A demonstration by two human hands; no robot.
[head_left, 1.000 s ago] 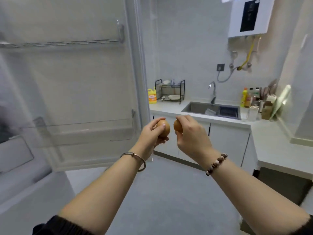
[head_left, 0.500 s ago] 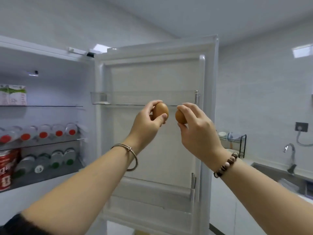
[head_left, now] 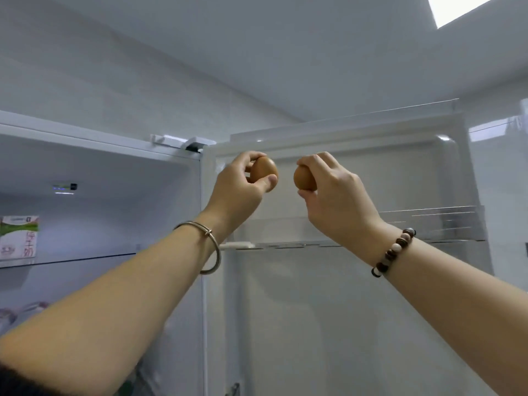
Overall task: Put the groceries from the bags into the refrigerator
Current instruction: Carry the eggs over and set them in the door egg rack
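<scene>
Before the refrigerator door (head_left: 343, 310), raised hands (head_left: 237, 190) (head_left: 337, 201) pinch eggs (head_left: 264, 171) (head_left: 304, 178).

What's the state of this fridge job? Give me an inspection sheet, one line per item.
Surface: clear top door shelf on the open refrigerator door, below both hands.
Job's things: two brown eggs, left egg and right egg, held apart above that shelf, not yet set down.
Clutter: carton standing on an inner glass shelf.
Hands: left hand grips the left egg; right hand grips the right egg.
Cables: nothing seen.
Surroundings: white walls and ceiling, ceiling light at top right.
</scene>
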